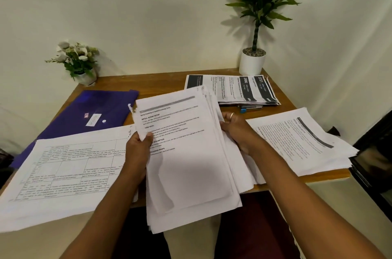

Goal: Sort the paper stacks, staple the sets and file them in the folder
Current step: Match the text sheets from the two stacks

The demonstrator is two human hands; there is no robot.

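Head view, sorting step. Nearest, a fanned stack of white printed sheets (191, 157) is held over the front edge of the wooden table (161, 82). The left hand (137, 148) pinches its left edge, thumb on top; the right hand (237, 129) curls its fingers round the right edge. Two piles flank it on the table: white sheets printed with grids (63, 174) at left, text sheets with a dark band (297, 137) at right. Likely next move: peel off the top sheet and match it to a pile. Farther back, the flat purple snap folder (95, 114) lies closed, contents unseen. Beyond, a black-banded pile (231, 89) lies beside a white pot (251, 63) holding a green plant (263, 0).
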